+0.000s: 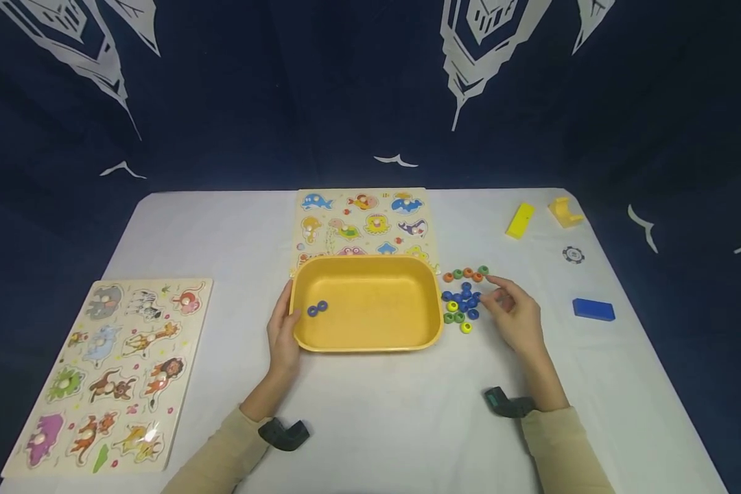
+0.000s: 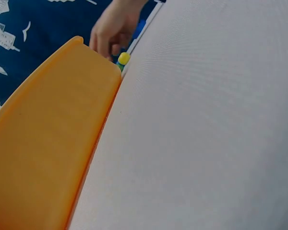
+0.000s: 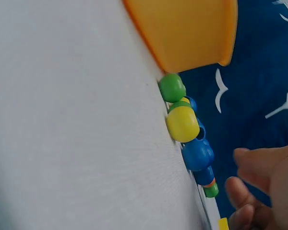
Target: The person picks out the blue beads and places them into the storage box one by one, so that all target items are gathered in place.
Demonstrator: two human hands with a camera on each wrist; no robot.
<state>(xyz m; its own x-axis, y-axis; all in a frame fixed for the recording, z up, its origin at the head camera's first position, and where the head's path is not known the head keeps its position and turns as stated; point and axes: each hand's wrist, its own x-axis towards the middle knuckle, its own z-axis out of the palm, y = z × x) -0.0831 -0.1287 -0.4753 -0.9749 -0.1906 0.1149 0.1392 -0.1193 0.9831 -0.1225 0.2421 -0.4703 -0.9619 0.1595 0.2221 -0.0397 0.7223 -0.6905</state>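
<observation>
A yellow plastic tray (image 1: 370, 322) sits at the middle of the table with two blue beads (image 1: 312, 311) inside, toward its left end. My left hand (image 1: 283, 339) grips the tray's left side, thumb over the rim; in the left wrist view only the tray wall shows, not that hand. Just right of the tray lies a loose cluster of blue beads (image 1: 473, 314), yellow beads (image 3: 183, 123), green beads (image 3: 172, 87) and orange beads (image 1: 467, 272). Beside the cluster's right edge is my right hand (image 1: 516, 317), fingers loosely bent, thumb and forefinger apart, nothing visible between them.
A sea-animal puzzle board (image 1: 377, 224) lies behind the tray, partly covered by it. Another animal puzzle board (image 1: 120, 350) is at the left. Toward the right are a yellow block (image 1: 520, 220), a yellow cradle-shaped piece (image 1: 566, 213), a poker chip (image 1: 573, 254) and a blue block (image 1: 593, 309).
</observation>
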